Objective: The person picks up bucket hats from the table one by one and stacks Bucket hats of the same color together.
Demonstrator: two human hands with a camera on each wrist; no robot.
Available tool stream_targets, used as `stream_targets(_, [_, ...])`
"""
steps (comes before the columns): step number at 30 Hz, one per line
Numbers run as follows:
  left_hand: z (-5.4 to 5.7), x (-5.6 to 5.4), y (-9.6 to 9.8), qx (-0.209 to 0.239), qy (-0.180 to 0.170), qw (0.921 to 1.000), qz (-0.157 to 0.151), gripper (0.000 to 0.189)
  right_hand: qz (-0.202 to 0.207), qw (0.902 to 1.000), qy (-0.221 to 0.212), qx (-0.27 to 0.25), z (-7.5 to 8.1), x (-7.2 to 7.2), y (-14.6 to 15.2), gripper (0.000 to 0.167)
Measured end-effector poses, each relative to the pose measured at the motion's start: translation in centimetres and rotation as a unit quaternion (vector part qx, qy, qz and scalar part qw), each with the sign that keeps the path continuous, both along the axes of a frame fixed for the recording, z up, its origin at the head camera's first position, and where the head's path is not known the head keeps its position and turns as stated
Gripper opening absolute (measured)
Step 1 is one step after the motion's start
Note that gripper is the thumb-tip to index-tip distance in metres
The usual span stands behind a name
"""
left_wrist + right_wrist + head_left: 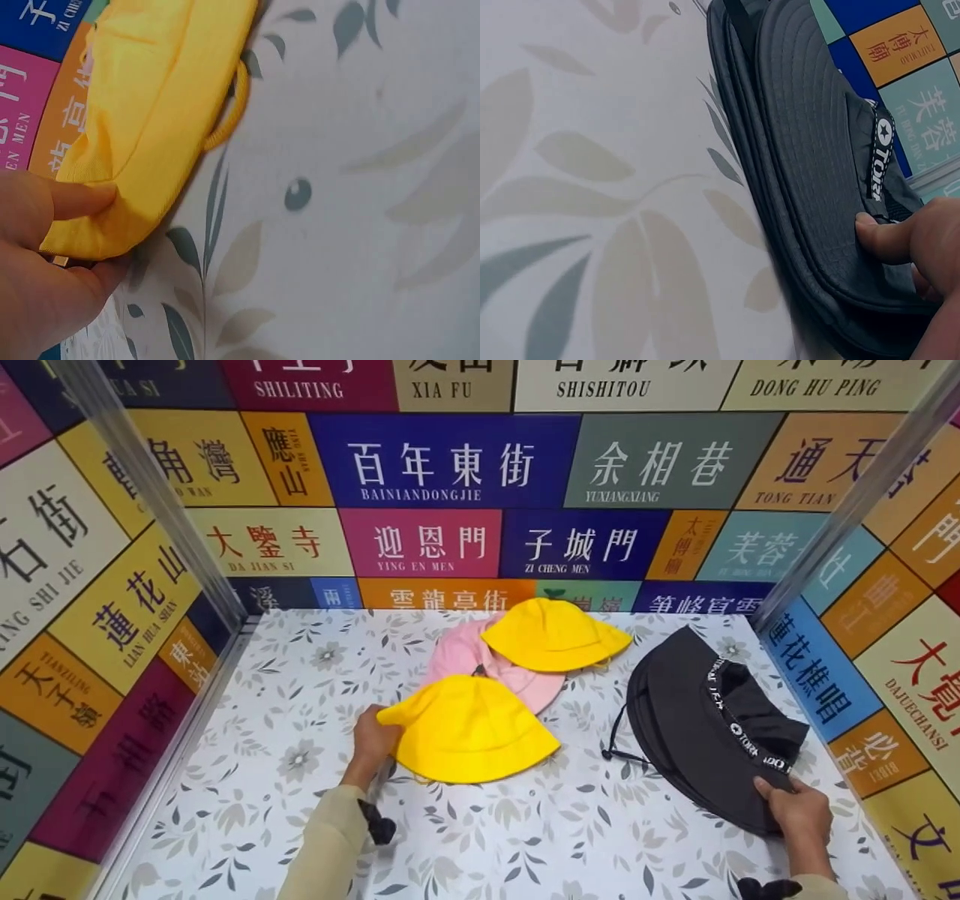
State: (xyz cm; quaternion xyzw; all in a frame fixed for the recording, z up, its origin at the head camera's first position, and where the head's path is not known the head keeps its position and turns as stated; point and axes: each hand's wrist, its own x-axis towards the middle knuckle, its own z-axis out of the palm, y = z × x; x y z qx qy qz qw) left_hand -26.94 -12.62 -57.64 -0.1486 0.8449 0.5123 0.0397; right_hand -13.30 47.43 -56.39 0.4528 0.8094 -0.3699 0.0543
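Note:
My left hand (375,741) pinches the left edge of the brim of a yellow bucket hat (472,727); in the left wrist view the thumb lies on top of the brim and the fingers go beneath it. A yellow cord loop (236,109) hangs from that hat. On the right, my right hand (801,814) grips the brim of a black sun hat (675,712) at its near end, thumb on the upper side. White lettering runs along the band (750,742) of the black hat, and a chin cord (615,742) dangles at its left.
Behind the held yellow hat lies a pink cap (457,652), partly covered by it. A second yellow hat (555,634) overlaps the pink cap at the back. Panels with street-name signs (442,461) enclose the leaf-patterned table (300,690) at the back and both sides.

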Motion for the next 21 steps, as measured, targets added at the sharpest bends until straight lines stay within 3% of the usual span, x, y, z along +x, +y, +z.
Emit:
stream_targets(6, [-0.5, 0.1, 0.4, 0.030, 0.006, 0.9993, 0.022, 0.034, 0.002, 0.9998, -0.015, 0.016, -0.2, -0.1, -0.3, 0.081])
stream_targets(13, [-1.6, 1.0, 0.4, 0.108, 0.006, 0.9929, 0.051, 0.038, 0.011, 0.9986, -0.021, 0.047, 0.0, 0.2, -1.0, 0.076])
stream_targets(18, [-2.0, 1.6, 0.2, 0.151, -0.003, 0.9855, 0.077, 0.034, -0.010, 0.9976, 0.017, 0.066, 0.5, 0.0, -2.8, 0.069])
stream_targets(21, [-1.7, 1.9, 0.3, 0.181, 0.004, 0.9797, 0.086, 0.033, -0.027, 0.9918, 0.081, 0.095, 1.0, -0.3, -4.5, 0.065])
